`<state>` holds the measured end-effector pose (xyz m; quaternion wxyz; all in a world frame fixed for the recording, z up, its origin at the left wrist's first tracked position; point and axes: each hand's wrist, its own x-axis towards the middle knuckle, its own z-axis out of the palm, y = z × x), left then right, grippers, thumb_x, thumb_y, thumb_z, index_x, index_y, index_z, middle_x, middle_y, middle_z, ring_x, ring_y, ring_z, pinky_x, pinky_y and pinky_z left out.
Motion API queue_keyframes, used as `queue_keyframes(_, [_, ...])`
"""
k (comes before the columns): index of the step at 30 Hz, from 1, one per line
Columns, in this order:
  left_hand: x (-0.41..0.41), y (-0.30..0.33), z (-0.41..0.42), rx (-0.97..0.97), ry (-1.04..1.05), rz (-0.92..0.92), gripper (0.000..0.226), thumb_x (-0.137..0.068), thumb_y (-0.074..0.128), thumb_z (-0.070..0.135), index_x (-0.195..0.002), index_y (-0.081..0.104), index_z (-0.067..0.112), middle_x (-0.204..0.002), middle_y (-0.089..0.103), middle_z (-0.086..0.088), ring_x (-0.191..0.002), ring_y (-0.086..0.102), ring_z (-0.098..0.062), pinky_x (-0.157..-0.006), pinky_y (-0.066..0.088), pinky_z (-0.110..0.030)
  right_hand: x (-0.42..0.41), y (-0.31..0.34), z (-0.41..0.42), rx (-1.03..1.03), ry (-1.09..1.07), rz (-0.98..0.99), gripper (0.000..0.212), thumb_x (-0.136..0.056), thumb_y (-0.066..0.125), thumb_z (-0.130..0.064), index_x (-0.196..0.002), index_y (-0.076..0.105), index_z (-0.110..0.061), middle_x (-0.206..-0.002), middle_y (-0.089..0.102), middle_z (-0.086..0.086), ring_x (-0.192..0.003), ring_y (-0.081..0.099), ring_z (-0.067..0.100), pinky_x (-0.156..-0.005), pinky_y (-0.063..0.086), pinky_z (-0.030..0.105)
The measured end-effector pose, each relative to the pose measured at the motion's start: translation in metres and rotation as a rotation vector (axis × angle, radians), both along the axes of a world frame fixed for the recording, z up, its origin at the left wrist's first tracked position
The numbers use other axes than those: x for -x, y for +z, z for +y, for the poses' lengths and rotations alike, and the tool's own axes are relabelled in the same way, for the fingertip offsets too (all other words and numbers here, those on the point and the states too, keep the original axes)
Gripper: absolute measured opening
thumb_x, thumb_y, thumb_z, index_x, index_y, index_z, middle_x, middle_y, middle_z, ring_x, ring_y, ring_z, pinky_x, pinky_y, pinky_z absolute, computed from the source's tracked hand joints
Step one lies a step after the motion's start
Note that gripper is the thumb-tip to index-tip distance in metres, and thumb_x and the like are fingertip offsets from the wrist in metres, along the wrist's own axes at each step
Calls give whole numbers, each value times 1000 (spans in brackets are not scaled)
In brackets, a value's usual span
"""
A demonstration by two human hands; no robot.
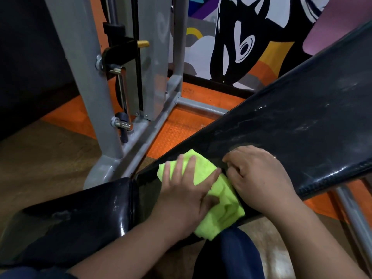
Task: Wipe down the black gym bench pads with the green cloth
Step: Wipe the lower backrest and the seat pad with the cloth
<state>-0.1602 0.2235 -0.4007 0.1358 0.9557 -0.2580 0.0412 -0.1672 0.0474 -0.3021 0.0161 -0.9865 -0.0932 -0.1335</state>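
Two hands work at the bench's lower back pad [291, 121]: the left hand [187, 190] presses flat on the green cloth [219, 200] near the seat pad [80, 216]; the right hand [259, 178], fingers curled, rests empty beside it, touching the cloth's edge.

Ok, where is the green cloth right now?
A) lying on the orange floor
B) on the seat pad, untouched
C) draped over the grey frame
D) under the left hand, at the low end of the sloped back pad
D: the left hand presses the green cloth onto the sloped back pad at its low end.
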Motion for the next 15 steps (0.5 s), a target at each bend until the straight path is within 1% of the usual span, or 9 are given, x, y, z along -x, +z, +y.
queue_keyframes(2, [9, 15, -11, 26, 99, 159, 55, -97, 11, 63, -147, -10, 59, -164, 8, -17, -150, -1, -43, -118, 3, -62, -1, 1, 1, 3, -10, 0, 30, -86, 39, -28, -77, 66, -17, -74, 62, -4, -76, 56, 17, -70, 34, 27])
queue_keyframes(4, [13, 22, -19, 215, 138, 404, 52, -97, 13, 62, -147, -6, 61, -165, 6, -11, -152, -2, -35, -120, 3, -57, 1, 1, 2, 13, -22, 4, 30, -86, 39, -27, -77, 66, -17, -73, 61, -5, -76, 56, 17, -70, 35, 28])
queue_keyframes(5, [10, 23, -23, 369, 184, 460, 54, -95, 12, 65, -148, 3, 60, -164, 13, -6, -152, 3, -29, -121, 6, -55, 2, 0, 2, 13, -24, 4, 29, -85, 40, -26, -77, 66, -17, -73, 61, -5, -76, 56, 17, -70, 36, 29])
queue_keyframes(7, [0, 17, -32, 640, 316, 432, 69, -89, 10, 72, -153, 11, 48, -163, 18, 5, -150, 10, -17, -122, 9, -49, 1, 0, 2, 7, -29, 7, 29, -85, 40, -26, -78, 66, -17, -74, 61, -5, -77, 57, 18, -72, 38, 30])
queue_keyframes(8, [-1, 15, -37, 643, 363, 396, 80, -85, 4, 77, -156, 7, 41, -165, 9, 8, -151, 4, -13, -123, 4, -47, 0, 0, 2, 6, -28, 7, 29, -84, 39, -26, -78, 66, -17, -75, 62, -5, -78, 57, 18, -72, 39, 31])
queue_keyframes(10, [10, 7, -43, 465, 330, 289, 102, -71, -20, 84, -157, -3, 33, -166, -14, 7, -150, -17, -11, -123, -8, -45, 0, -1, 1, 8, -25, -1, 31, -84, 37, -28, -78, 66, -17, -75, 61, -5, -78, 56, 18, -72, 40, 32])
queue_keyframes(11, [13, 2, -42, 387, 282, 244, 105, -67, -27, 82, -157, -5, 32, -164, -21, 7, -148, -25, -11, -122, -11, -45, 1, -1, 1, 11, -23, -7, 32, -84, 37, -29, -78, 66, -17, -76, 61, -5, -79, 56, 18, -73, 40, 32])
queue_keyframes(13, [12, -6, -34, 386, 219, 205, 96, -75, -19, 80, -157, 1, 33, -163, -22, 8, -146, -30, -10, -122, -10, -44, 1, -2, 1, 37, -12, -23, 34, -84, 36, -29, -82, 67, -16, -83, 64, -3, -86, 58, 20, -77, 43, 32])
queue_keyframes(15, [0, -3, -34, 517, 259, 244, 78, -88, 2, 74, -155, 17, 37, -164, -18, 10, -148, -25, -6, -123, -5, -44, -5, -6, 1, 151, -4, -13, 40, -86, 35, -28, -93, 71, -14, -104, 70, 5, -107, 61, 25, -96, 44, 35])
